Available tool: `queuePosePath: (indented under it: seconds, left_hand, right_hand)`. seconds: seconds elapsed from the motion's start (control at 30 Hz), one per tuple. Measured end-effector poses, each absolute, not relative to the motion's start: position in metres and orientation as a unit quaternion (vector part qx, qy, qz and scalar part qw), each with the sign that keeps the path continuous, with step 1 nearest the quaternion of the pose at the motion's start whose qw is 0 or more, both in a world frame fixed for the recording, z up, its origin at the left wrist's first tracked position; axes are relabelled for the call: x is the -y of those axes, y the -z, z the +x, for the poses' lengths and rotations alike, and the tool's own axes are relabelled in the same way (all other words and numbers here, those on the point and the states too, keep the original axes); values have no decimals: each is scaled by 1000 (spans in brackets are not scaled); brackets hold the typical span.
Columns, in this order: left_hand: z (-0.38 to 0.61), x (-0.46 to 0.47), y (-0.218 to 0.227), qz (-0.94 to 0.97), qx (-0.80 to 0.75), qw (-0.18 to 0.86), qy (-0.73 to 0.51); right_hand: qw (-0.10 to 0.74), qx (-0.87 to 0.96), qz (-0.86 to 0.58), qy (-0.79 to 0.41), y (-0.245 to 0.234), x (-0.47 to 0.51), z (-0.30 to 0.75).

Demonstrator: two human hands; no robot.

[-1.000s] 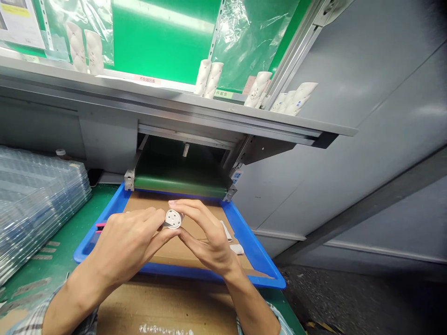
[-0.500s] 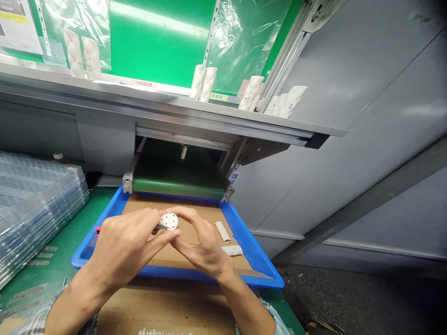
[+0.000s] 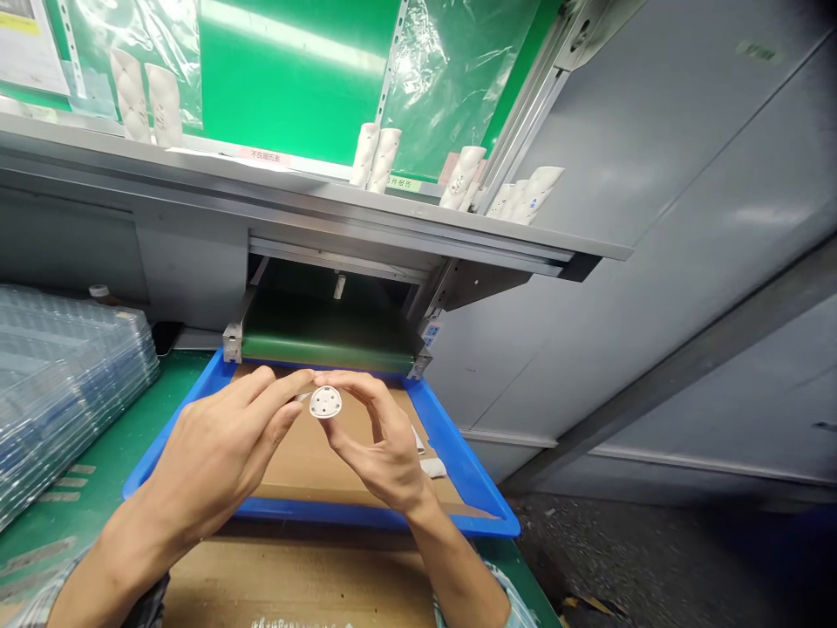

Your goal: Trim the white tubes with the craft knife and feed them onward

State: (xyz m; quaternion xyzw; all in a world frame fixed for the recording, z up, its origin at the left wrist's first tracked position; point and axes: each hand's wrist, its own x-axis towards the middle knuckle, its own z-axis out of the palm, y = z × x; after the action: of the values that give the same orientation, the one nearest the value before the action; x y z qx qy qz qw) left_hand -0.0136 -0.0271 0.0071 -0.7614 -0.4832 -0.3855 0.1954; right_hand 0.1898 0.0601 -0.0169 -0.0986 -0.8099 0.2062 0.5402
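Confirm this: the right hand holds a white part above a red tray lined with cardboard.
Only the colour is wrong: the tray is blue, as the head view shows. The right hand does hold a white part above it, and cardboard lines it.

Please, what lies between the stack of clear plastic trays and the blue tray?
In the head view, green tabletop lies between the stack and the blue tray, with short grey marks on it and a black object at the far end.

From near, the head camera looks forward and down at the white cylinder (image 3: 325,402) and tray (image 3: 460,455).
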Motion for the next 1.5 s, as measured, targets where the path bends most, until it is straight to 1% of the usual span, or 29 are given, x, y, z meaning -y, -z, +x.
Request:
queuePosePath:
  seconds: [0.23, 0.4, 0.97, 1.2, 1.5]
  left_hand:
    - [-14, 27, -6, -765, 447, 145, 441]
    - [-12, 27, -4, -769, 441, 111, 450]
    - [-15, 28, -7, -767, 431, 73, 470]
    - [-16, 29, -7, -765, 422, 74, 481]
    - [-18, 28, -6, -775, 435, 73, 453]
  right_hand:
    - [541, 813, -91, -195, 15, -60, 190]
    - [536, 820, -93, -176, 14, -59, 190]
    - [522, 840, -103, -107, 11, -57, 191]
    - [527, 838, -91, -110, 11, -57, 191]
    - [524, 840, -106, -99, 10, -57, 191]
